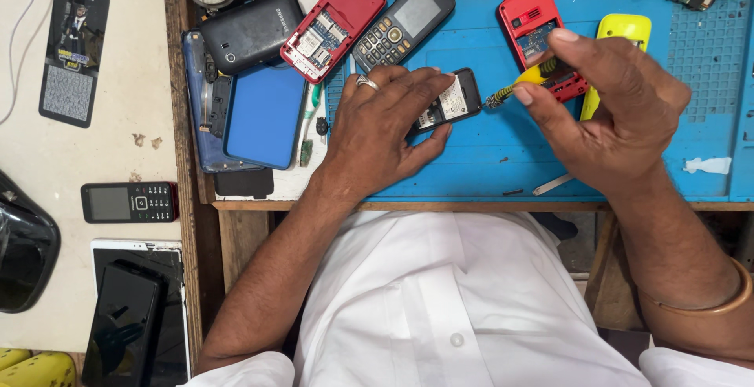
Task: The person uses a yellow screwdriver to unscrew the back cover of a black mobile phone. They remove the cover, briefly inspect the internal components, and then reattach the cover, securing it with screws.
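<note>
The person's left hand [385, 132] lies flat on the blue mat [487, 159], fingers spread and pressing down a small black phone [449, 100] that rests back-up near the mat's middle. A white label shows on the phone's opened back; the palm hides its lower end. The right hand [609, 112] pinches a yellow-handled screwdriver [522, 84] between thumb and fingers, its tip just beside the phone's right edge. Most of the handle is covered by the fingers.

Counted on the mat besides this phone: one grey keypad phone [404, 22], two red phone shells, one at the mat's left edge [334, 22] and one behind the screwdriver [532, 22], and one yellow cover [620, 37] partly hidden by the right hand. Left of the mat sit one black phone back [251, 29] and one blue rectangular case [263, 116].

On the pale counter to the left lie one black keypad phone [129, 202], one dark card-shaped package [75, 53] with a grey patterned square in its lower part, and a dark touchscreen phone [126, 324] lying on a white-edged tablet [177, 308], both cut off by the bottom edge. A pink item at the top is cut off and hard to identify.
</note>
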